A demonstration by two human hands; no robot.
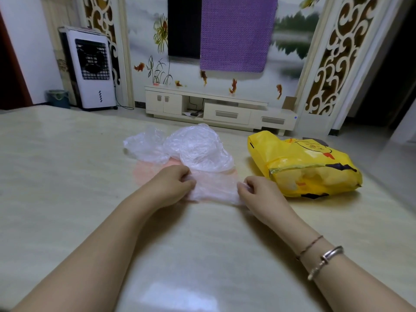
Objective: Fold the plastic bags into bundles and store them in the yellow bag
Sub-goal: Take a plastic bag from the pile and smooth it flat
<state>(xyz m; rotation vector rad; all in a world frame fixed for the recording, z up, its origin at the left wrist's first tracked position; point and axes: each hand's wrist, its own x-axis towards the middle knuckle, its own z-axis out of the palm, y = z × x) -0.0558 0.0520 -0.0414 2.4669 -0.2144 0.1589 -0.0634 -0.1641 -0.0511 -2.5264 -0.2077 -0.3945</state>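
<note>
A thin clear plastic bag (213, 188) lies stretched flat on the table between my hands. My left hand (171, 188) pinches its left edge and my right hand (261, 194) pinches its right edge. Just behind it sits a crumpled pile of clear plastic bags (193, 149), with a pale pink bag (146, 172) flat underneath. The yellow bag (310, 167) lies on its side to the right, its mouth toward me, with light-coloured bundles showing through it.
The pale marble-pattern table (67, 176) stretches wide on all sides. Beyond its far edge stand a white TV cabinet (216, 109) and a white air cooler (90, 68) against the wall.
</note>
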